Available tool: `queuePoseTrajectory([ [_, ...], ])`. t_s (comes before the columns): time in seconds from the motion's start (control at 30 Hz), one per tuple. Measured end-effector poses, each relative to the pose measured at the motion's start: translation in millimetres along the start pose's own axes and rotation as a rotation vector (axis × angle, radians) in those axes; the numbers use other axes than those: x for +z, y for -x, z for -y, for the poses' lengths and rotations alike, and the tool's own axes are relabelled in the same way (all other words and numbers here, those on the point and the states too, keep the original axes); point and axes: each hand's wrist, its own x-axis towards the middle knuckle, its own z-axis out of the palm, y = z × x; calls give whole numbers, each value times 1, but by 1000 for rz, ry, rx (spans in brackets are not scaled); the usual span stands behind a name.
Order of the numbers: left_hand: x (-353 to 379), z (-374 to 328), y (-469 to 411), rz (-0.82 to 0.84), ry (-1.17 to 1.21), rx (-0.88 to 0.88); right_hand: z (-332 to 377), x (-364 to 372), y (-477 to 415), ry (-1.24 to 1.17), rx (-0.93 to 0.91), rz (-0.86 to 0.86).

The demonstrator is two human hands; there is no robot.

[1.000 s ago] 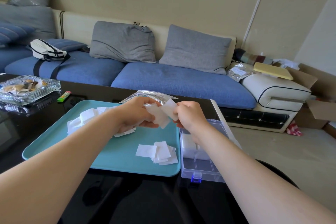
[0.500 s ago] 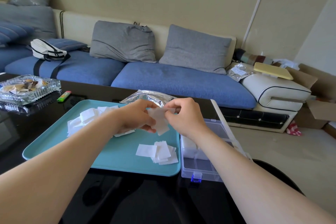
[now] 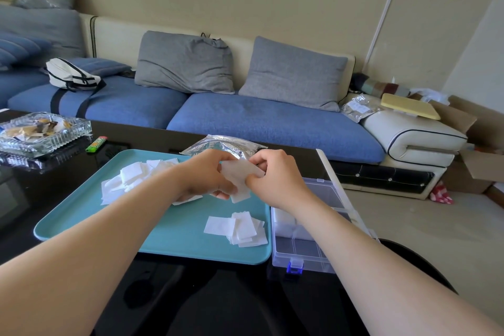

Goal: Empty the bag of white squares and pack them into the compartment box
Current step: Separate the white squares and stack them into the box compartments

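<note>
Now left grip (image 3: 207, 174) and right grip (image 3: 275, 180) both pinch white squares (image 3: 240, 172) over tray (image 3: 169, 240); loose pile (image 3: 240, 229) by right rim, compartment box (image 3: 308, 256) alongside, bag (image 3: 226, 144) behind.

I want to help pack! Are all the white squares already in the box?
No, loose white squares lie on the teal tray, outside the compartment box.

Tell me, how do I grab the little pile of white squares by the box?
Probably from above: the pile lies flat and fanned on the teal tray, so squeeze its thick overlapped middle between thumb and fingers, sliding under the loose near edges.
</note>
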Motion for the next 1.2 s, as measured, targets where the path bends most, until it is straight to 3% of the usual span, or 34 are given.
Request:
queuePoseTrajectory([
  [0.17,-1,0,-1,-30,50,27,-6,1,-2,-171,347,-45],
  [0.27,-1,-2,0,-68,62,41,-5,-1,-3,-295,458,9],
  [0.37,-2,-3,-1,-61,49,46,-4,1,-3,-297,406,73],
  [0.63,0,-2,1,45,37,48,-2,4,-2,-239,241,75],
  [0.83,-1,-1,0,37,43,48,-1,1,3,-173,186,80],
  [1.2,2,-6,-6,-25,253,-49,1,0,3,-135,335,73],
])
